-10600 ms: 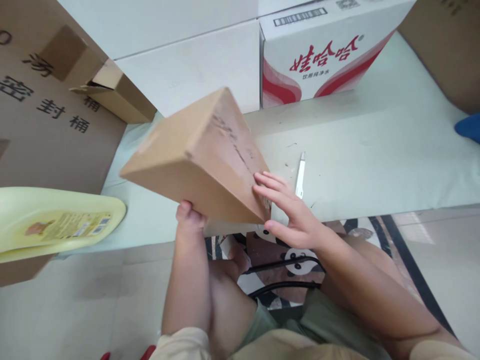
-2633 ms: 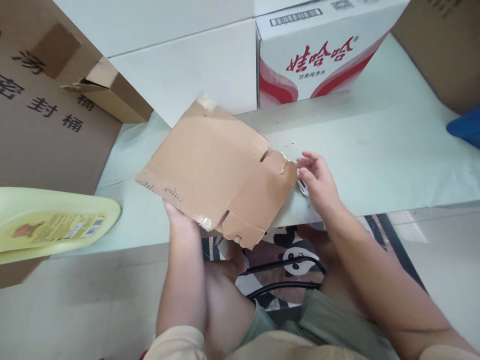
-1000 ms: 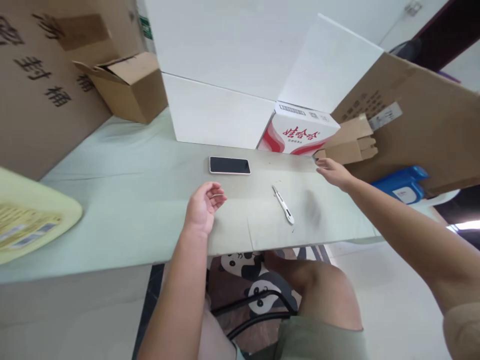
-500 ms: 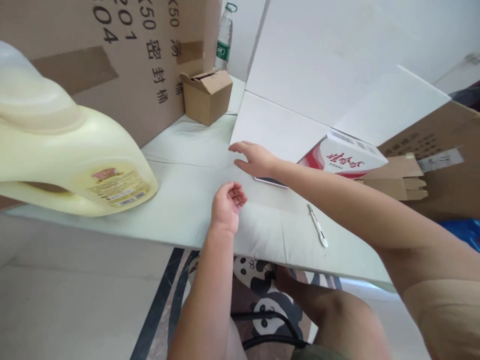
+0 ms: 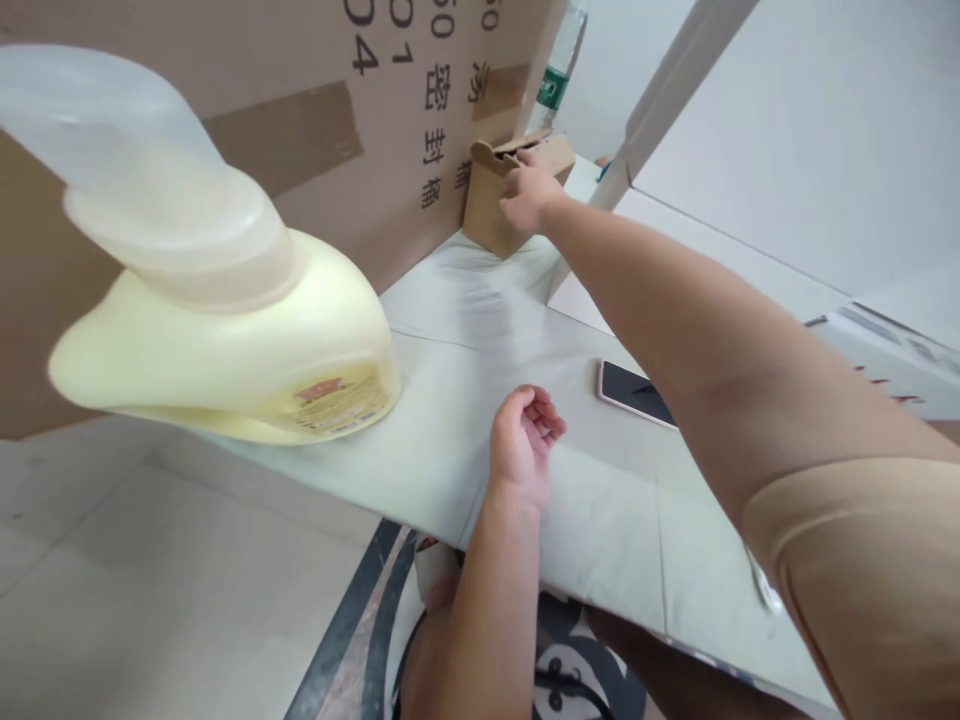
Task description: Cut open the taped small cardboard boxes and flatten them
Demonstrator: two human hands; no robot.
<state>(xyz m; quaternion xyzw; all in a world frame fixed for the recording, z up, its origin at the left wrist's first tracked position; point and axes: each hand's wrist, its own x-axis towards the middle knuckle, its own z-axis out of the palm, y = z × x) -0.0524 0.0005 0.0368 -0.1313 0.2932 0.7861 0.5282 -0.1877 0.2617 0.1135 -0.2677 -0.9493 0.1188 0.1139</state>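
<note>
Reaches right hand [image 5: 531,192] to small box [image 5: 487,212] on table [image 5: 442,400], beside big carton [image 5: 397,140]; cannot tell if clamping or only touching; curls left hand [image 5: 523,440] loosely, fingers together, apparently empty; could topple bottle [image 5: 555,85] behind by shoving backward.

Small brown cardboard box [image 5: 487,210], upright on the worktop [image 5: 442,400], just beside the big printed carton [image 5: 285,50]. I see its top partly open: one flap raised, dark gap next to it.

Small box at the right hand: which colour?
The small box is brown, clearest in the head view.
</note>
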